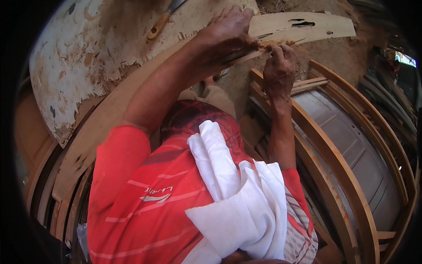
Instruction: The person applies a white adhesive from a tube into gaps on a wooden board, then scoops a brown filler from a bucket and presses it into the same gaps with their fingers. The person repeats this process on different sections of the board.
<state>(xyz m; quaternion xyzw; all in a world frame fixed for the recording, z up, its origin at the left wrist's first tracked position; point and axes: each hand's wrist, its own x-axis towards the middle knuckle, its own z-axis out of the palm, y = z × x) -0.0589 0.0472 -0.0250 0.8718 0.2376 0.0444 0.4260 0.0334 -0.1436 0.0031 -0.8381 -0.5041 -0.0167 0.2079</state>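
A long pale wooden board (326, 24) runs from the lower left to the upper right, with dark holes and cracks in its far part. My left hand (232, 24) rests on it, fingers bent and thumb near a crack. Beside the thumb, my right hand (280, 61) has its fingertips together at the board's near edge, by a small heap of reddish-brown crumbly matter (272, 43). Whether it pinches anything is hidden. To the left of my left hand lies a blade tool with a wooden handle (158, 27), probably a putty knife.
A worn, peeling sheet of plywood (75, 66) lies on the left. Wooden frames (329, 145) and a panelled door (352, 138) are at the right, with stacked timber (389, 95) beyond. A white cloth (244, 204) hangs over my red shirt.
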